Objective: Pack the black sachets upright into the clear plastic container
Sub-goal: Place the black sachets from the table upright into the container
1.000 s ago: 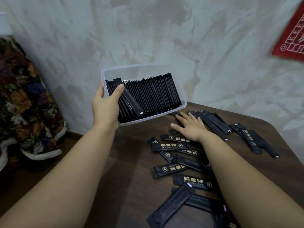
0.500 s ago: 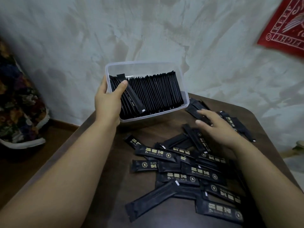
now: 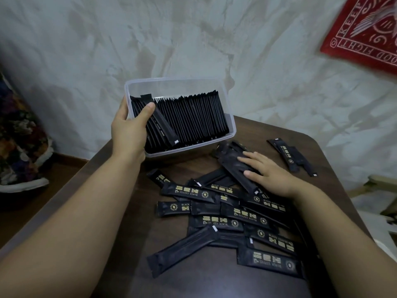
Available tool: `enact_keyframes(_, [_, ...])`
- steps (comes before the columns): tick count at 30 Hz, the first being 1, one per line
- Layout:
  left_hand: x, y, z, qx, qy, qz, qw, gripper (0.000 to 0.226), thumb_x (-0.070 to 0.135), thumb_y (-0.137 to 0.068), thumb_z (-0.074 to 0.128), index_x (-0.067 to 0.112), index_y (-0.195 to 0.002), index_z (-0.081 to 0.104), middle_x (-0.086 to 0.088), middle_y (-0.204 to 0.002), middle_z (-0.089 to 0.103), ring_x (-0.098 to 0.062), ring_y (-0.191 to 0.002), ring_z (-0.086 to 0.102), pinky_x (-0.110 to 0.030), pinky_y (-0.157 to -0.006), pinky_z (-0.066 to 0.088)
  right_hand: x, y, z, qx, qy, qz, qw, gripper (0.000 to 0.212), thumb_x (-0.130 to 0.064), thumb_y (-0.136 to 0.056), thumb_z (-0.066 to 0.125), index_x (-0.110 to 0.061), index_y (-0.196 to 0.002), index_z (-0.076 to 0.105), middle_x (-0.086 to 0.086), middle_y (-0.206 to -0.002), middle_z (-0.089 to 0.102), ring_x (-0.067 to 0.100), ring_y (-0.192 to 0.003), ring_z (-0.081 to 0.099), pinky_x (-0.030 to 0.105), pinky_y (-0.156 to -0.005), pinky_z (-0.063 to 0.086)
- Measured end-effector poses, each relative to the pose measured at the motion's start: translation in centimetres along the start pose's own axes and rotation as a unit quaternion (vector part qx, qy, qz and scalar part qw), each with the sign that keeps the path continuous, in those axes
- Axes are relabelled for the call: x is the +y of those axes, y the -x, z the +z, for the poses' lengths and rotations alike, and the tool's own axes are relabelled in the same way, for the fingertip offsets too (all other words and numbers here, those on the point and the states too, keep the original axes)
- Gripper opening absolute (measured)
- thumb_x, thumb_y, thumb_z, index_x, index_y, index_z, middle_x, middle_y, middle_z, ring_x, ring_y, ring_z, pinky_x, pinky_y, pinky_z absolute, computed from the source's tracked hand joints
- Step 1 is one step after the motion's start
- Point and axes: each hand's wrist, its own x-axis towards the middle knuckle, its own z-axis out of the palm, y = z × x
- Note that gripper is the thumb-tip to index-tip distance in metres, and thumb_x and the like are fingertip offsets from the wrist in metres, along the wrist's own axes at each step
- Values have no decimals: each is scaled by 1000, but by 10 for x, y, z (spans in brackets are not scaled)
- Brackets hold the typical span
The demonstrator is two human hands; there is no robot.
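A clear plastic container [image 3: 230,117] is tilted toward me at the table's far left corner, filled with a row of black sachets [image 3: 193,119] standing on edge. My left hand [image 3: 129,127] grips its left wall, thumb inside pressing on a leaning sachet [image 3: 164,127]. Many loose black sachets [image 3: 227,211] with gold print lie scattered on the dark wooden table [image 3: 120,211]. My right hand [image 3: 268,174] lies on a small bunch of sachets [image 3: 233,162] just right of the container, fingers spread over them and thumb at their near edge.
Two more sachets [image 3: 290,157] lie apart near the table's far right. A pale mottled wall stands behind, with a red cloth [image 3: 367,33] hanging at the upper right. A flowered fabric bundle [image 3: 19,143] sits on the floor to the left.
My right hand slid from the pile's far right toward the container and now covers a bunch of sachets. The left hand keeps holding the tilted container; the camera dipped down.
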Motion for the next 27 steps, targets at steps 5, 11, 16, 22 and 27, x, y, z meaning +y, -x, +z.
enact_keyframes(5, [-2, 3, 3, -15, 5, 3, 1000, 43, 12, -92, 65, 17, -134, 58, 4, -113, 70, -4, -98, 68, -24, -87, 56, -21, 54, -3, -68, -81, -48, 993, 33, -44, -90, 41, -53, -122, 41, -34, -140, 24, -14, -136, 9, 8, -108, 8])
enact_keyframes(11, [-9, 15, 6, -48, -4, -7, 999, 47, 16, -89, 70, 21, -134, 58, 2, -119, 70, -13, -109, 67, -39, -100, 52, -40, 73, 5, 5, -109, -13, 994, 59, -58, -77, 46, -48, -133, 31, -22, -151, 17, -1, -143, 5, 24, -116, 8])
enact_keyframes(16, [-18, 25, 10, -64, -6, -24, 998, 56, 21, -85, 73, 20, -138, 54, 2, -124, 67, -13, -114, 64, -39, -104, 48, -52, 82, 15, -54, -64, -30, 996, 64, -61, -77, 43, -48, -136, 25, -24, -151, 16, -3, -142, 3, 35, -119, -5])
enact_keyframes(22, [-19, 29, 20, -84, -23, -41, 995, 70, 30, -78, 78, 21, -142, 50, 0, -133, 62, -15, -122, 59, -41, -108, 45, -79, 94, 3, -22, -75, -54, 995, 71, -66, -71, 50, -49, -135, 28, -18, -152, 24, -7, -139, 14, 40, -119, 13])
enact_keyframes(27, [-18, 36, 22, -122, -46, -46, 990, 65, 27, -84, 75, 23, -143, 49, 4, -134, 62, -13, -124, 56, -40, -109, 44, -110, 94, 9, -93, -8, -39, 995, 103, -76, -58, 55, -45, -146, 11, -17, -157, 0, 2, -144, -4, 38, -120, 3])
